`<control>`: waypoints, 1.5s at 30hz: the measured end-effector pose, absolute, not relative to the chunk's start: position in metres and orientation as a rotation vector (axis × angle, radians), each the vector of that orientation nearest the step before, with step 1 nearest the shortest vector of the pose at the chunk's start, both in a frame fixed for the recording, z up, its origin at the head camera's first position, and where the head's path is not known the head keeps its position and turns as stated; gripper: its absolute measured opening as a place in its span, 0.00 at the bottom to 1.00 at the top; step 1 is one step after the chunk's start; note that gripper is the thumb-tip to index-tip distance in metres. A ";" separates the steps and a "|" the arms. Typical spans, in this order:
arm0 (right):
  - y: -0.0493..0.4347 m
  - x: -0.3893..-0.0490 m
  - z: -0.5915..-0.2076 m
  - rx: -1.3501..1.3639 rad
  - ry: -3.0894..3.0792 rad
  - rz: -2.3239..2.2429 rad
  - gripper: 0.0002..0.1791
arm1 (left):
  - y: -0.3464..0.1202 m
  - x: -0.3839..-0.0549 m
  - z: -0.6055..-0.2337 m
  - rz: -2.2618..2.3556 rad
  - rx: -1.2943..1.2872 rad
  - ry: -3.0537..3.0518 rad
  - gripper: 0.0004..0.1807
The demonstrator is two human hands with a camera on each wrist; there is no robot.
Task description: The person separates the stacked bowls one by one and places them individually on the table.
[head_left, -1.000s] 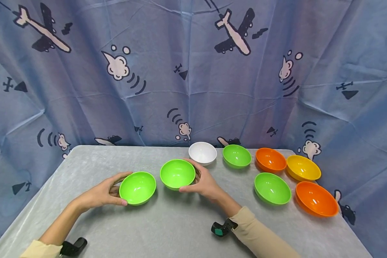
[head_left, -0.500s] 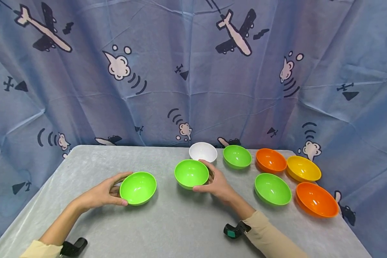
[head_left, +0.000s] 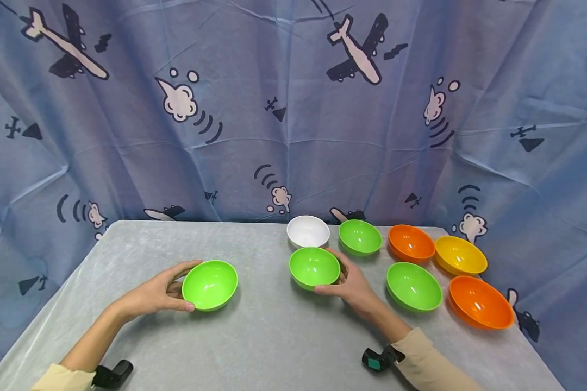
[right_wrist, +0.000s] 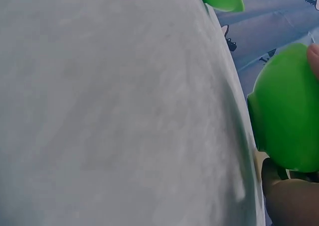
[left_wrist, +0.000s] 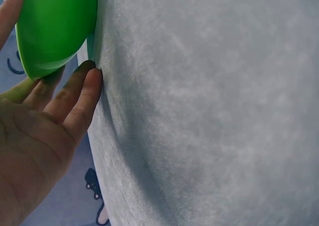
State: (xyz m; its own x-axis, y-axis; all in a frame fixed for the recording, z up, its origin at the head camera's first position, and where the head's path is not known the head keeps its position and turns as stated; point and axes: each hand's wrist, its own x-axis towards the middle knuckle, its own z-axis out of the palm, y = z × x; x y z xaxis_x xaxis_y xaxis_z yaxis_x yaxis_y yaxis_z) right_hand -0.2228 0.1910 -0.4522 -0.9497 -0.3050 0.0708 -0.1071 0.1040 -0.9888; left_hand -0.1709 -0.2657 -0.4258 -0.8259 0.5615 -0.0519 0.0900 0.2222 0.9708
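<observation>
My left hand [head_left: 151,293] grips a bright green bowl [head_left: 210,285] by its left side, thumb near the front rim and fingers behind. In the left wrist view that bowl [left_wrist: 57,29] shows its outer wall above the palm, its foot close to the cloth. Another green bowl [head_left: 314,268] is held at its right side by my right hand [head_left: 352,285], just in front of a white bowl [head_left: 307,230] and overlapping its lower edge in the head view. Whether its foot [right_wrist: 254,124] touches the table, I cannot tell.
To the right stand a small green bowl [head_left: 360,237], a small orange bowl [head_left: 410,243], a yellow bowl [head_left: 460,254], a larger green bowl [head_left: 413,286] and a larger orange bowl [head_left: 480,302]. Grey cloth covers the table [head_left: 254,347]. A blue printed curtain [head_left: 235,103] hangs behind.
My right hand has moved the green bowl rightward, away from the left one, to the front of the white bowl. The left hand and its bowl stay put.
</observation>
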 end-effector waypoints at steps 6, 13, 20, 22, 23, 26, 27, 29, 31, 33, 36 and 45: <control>0.207 -0.217 -0.454 -0.375 2.299 -1.924 0.57 | -0.266 -0.171 -0.426 1.636 0.603 2.106 0.54; 0.220 -0.209 -0.451 -0.285 2.319 -1.931 0.56 | -0.266 -0.172 -0.426 1.637 0.616 2.120 0.54; 0.229 -0.204 -0.448 -0.256 2.339 -1.948 0.57 | -0.266 -0.173 -0.425 1.635 0.606 2.119 0.54; 0.231 -0.203 -0.448 -0.246 2.344 -1.943 0.57 | -0.266 -0.172 -0.425 1.636 0.600 2.118 0.54; 0.232 -0.202 -0.448 -0.240 2.347 -1.940 0.57 | -0.266 -0.172 -0.425 1.636 0.599 2.117 0.54; 0.234 -0.200 -0.448 -0.217 2.360 -1.929 0.58 | -0.266 -0.172 -0.424 1.637 0.596 2.117 0.54; 0.235 -0.199 -0.448 -0.208 2.366 -1.925 0.58 | -0.266 -0.172 -0.424 1.637 0.594 2.116 0.54; 0.236 -0.197 -0.448 -0.195 2.373 -1.918 0.58 | -0.266 -0.172 -0.423 1.633 0.594 2.118 0.54; 0.238 -0.196 -0.448 -0.183 2.379 -1.910 0.59 | -0.266 -0.172 -0.424 1.628 0.594 2.122 0.54; 0.239 -0.195 -0.448 -0.176 2.383 -1.901 0.59 | -0.266 -0.172 -0.424 1.622 0.591 2.127 0.54; 0.241 -0.193 -0.448 -0.163 2.384 -1.894 0.59 | -0.265 -0.172 -0.426 1.623 0.587 2.124 0.54; 0.244 -0.189 -0.450 -0.151 2.411 -1.878 0.59 | -0.265 -0.171 -0.426 1.621 0.603 2.128 0.55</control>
